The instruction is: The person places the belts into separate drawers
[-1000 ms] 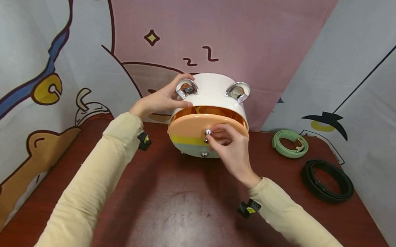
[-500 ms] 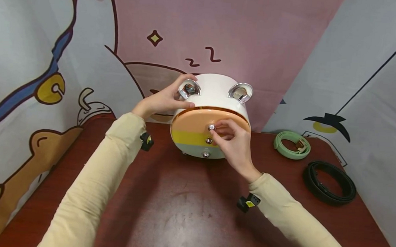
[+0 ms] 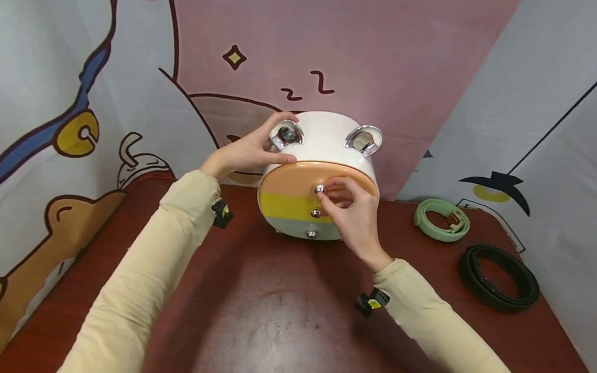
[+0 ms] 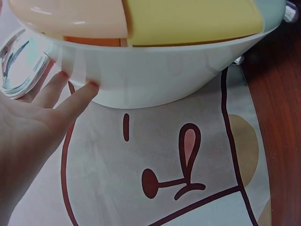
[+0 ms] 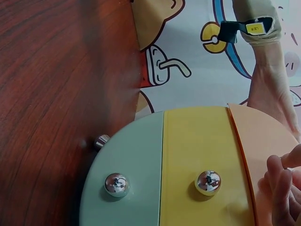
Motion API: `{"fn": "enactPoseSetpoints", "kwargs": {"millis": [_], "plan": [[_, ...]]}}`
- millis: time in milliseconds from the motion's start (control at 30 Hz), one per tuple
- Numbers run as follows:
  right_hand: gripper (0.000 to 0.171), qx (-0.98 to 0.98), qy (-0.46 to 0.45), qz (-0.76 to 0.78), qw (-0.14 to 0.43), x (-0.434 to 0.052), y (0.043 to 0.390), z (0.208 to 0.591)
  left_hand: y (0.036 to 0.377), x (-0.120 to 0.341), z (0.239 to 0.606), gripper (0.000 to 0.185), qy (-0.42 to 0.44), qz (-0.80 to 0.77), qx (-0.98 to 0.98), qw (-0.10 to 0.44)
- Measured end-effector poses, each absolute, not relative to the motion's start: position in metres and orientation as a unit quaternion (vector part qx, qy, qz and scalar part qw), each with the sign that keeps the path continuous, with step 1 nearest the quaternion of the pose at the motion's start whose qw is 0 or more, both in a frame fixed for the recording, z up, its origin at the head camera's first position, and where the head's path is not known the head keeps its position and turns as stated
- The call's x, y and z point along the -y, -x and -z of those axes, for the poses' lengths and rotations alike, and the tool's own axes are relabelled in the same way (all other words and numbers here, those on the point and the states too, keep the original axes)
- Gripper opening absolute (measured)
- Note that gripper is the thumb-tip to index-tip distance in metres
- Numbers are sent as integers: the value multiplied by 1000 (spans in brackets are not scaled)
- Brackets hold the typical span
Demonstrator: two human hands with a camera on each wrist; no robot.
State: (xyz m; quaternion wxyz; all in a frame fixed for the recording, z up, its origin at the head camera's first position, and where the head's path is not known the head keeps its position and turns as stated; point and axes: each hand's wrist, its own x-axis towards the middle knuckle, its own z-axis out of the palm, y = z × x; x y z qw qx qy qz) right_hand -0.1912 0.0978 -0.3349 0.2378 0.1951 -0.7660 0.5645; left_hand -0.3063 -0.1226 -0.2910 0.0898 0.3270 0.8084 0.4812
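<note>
Head view shows the round white drawer cabinet at the table's far edge, left hand flat against its shell to brace it, right hand pinching the orange top drawer's chrome knob, that drawer nearly flush

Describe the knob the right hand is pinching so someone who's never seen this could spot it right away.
Start at the round white drawer box standing at the back of the red-brown table. Its front has three coloured bands, each with a chrome knob. The right hand pinches the top knob, on the peach band above the yellow and pale green ones.
</note>
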Motion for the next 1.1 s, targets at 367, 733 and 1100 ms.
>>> {"fn": "enactPoseSetpoints", "kwargs": {"millis": [367, 733, 1100], "plan": [[18, 766, -198, -559, 247, -97, 194, 335, 306, 123, 292, 81, -325, -495, -800, 97], [18, 765, -201, -564, 237, -97, 197, 336, 305, 123, 291, 80, -320, -511, -790, 110], [18, 774, -210, -539, 256, -96, 197, 337, 306, 124, 292, 81, -325, -501, -796, 97]]}}
